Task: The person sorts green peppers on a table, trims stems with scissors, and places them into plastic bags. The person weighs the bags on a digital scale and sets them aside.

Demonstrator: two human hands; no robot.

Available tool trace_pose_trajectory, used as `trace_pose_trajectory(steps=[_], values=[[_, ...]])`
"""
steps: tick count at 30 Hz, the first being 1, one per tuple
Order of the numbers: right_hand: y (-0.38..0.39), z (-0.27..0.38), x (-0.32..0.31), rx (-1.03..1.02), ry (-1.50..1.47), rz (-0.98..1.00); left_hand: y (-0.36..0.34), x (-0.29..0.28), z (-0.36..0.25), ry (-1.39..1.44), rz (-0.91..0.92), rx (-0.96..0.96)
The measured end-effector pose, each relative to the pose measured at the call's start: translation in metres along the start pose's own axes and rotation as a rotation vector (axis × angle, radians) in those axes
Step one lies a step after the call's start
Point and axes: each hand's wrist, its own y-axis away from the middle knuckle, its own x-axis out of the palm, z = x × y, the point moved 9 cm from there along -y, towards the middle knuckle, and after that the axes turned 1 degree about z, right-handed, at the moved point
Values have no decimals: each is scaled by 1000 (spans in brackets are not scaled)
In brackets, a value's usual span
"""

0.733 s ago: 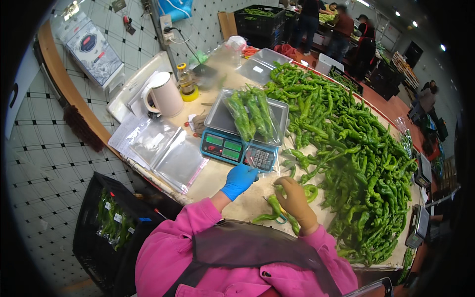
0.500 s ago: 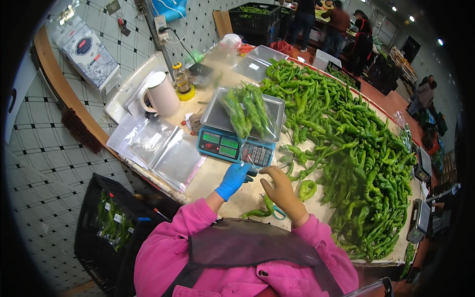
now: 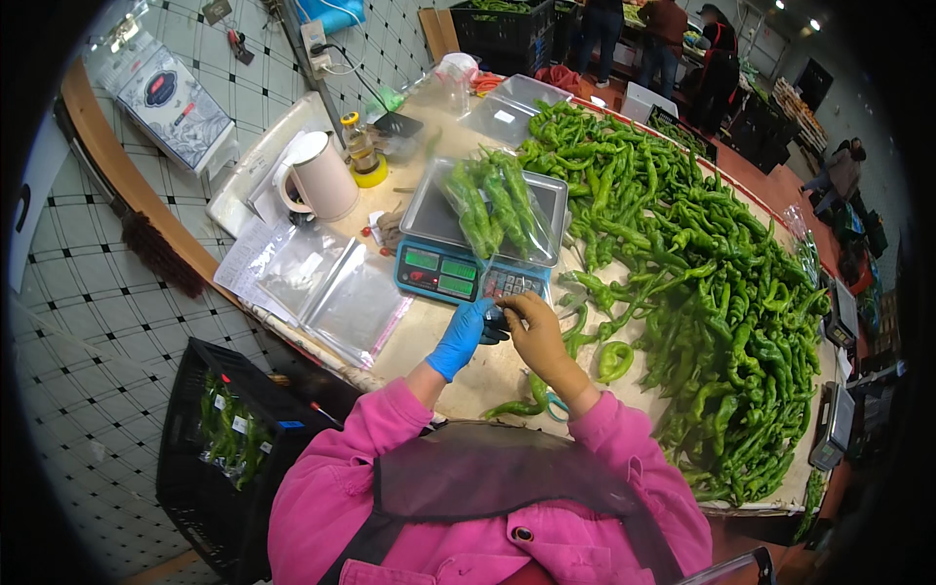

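A clear plastic bag of green peppers [image 3: 497, 210] lies on the steel pan of a blue digital scale [image 3: 419, 280], its narrow end trailing toward me over the keypad. At that end my left hand [image 3: 461, 338], in a blue glove, is closed on the bag's plastic. My right hand [image 3: 541, 341], in a tan glove, meets it there with thumb and fingers pinched on the same end. Something small and dark shows between and under the fingers; its kind is hidden. Loose green peppers [image 3: 616, 360] lie just right of my right hand, and scissors with a teal handle [image 3: 557, 407] lie below it.
A big heap of green peppers [image 3: 721, 322] covers the table's right side. Flat clear bags [image 3: 356, 310], a pale kettle [image 3: 325, 180] and a yellow-capped bottle [image 3: 360, 146] are at left. A black crate [image 3: 234, 507] with bagged peppers stands lower left. Several people work far behind.
My right hand has moved left and slightly up, bringing its fingers against my left hand at the bag's end. My left hand has shifted slightly. The bag stays on the scale.
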Motion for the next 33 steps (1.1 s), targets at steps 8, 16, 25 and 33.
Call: trace_pose_trajectory(steps=[8, 16, 25, 33], values=[[-9, -7, 15, 18, -207, -33, 1, -11, -10, -135, -65, 89], [0, 24, 1, -178, 63, -209, -32, -24, 10, -31, -44, 29], [5, 7, 4, -21, -214, -34, -49, -61, 2, -220, -59, 189], [191, -80, -139, 552, -785, -511, -15, -41, -21, -290, 108, 31]])
